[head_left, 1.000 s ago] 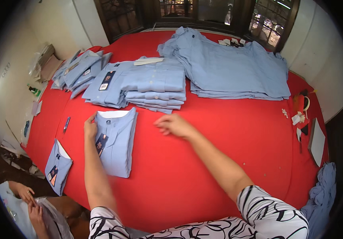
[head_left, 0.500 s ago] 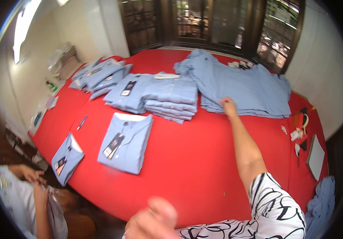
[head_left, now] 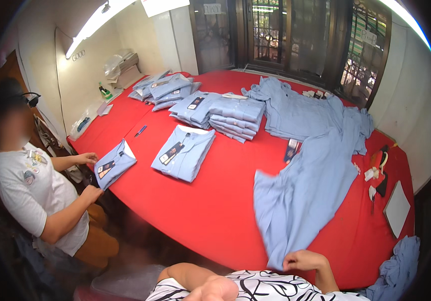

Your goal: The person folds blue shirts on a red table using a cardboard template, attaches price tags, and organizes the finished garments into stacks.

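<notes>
My right hand is closed on the end of a light blue shirt at the table's near edge. The shirt stretches from there back to the pile of unfolded blue shirts at the far right. A dark hang tag lies at its left side. My left hand is close at the lower edge, in front of my patterned top; its fingers do not show clearly. A folded shirt with a tag lies left of the middle of the red table.
A co-worker at the left has both hands on a folded, tagged shirt. Folded shirts and bagged ones stand at the back. A pen lies at left; a white board and crumpled blue cloth are at right.
My right hand has come from the far pile to the near edge, drawing a shirt with it. The co-worker's hands have moved onto the folded shirt at the left. The view has shifted.
</notes>
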